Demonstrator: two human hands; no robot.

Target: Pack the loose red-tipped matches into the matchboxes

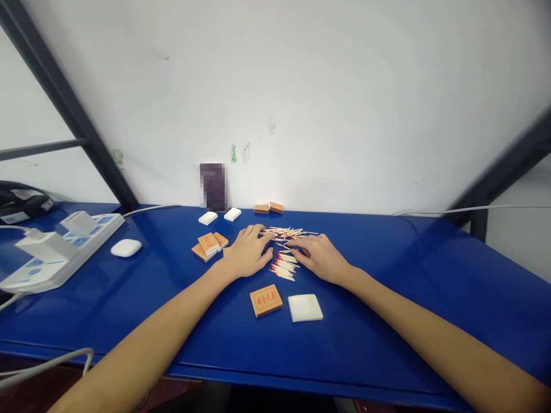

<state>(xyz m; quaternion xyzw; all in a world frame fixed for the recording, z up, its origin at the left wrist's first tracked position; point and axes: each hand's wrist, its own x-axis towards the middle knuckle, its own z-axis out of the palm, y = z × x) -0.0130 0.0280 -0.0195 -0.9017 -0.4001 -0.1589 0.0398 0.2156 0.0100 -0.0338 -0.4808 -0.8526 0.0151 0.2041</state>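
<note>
Head camera: far left of the pile of matches [284, 252] lies a white power strip [60, 249], then a white earbud case [125, 248]. Nearer the pile, orange matchboxes [209, 244] sit stacked. The left hand [248, 252] rests palm down at the pile's left edge, fingers loosely curled. The right hand [321, 259] lies palm down at its right edge, fingers reaching into the sticks. Whether either hand pinches a match cannot be told. In front of the pile lie an orange matchbox sleeve [266, 300] and a white tray [305, 307].

Bright, even light; soft shadows, edges bent by wide-angle distortion.
</note>
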